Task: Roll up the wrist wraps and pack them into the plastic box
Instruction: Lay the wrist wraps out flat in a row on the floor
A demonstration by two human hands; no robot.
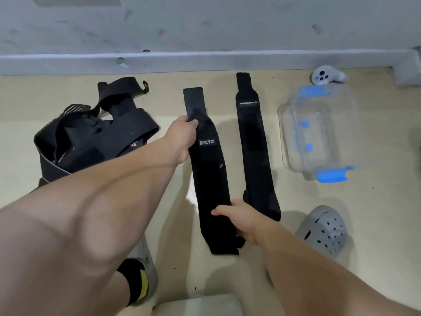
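A long black fabric wrist wrap with a white logo (209, 174) lies stretched flat on the beige floor (369, 213), running from its narrow strap end near the floor's far edge back toward the person. The left hand (182, 135) pinches it at the far part, thumb and fingers closed on the fabric just where the narrow strap begins. The right hand (241, 221) grasps the near part, thumb lying across the top of the fabric and fingers curled under the right edge. A short length of wrap sticks out past it.

Just beside it on the right, parallel and not touching, lies a second black wrist wrap with a small yellow-marked label (252, 142) — flat, unrolled, held by neither hand.

Further right stands a clear plastic box with blue clips (287, 137). It sits well apart from both wraps, open side up.

A white handheld controller (328, 76) rests beyond the box, by the grey baseboard (205, 60) at the floor's far edge. A grey perforated clog (323, 231) sits near the box's near side. At the floor's left side is a heap of black straps and wraps (91, 133).
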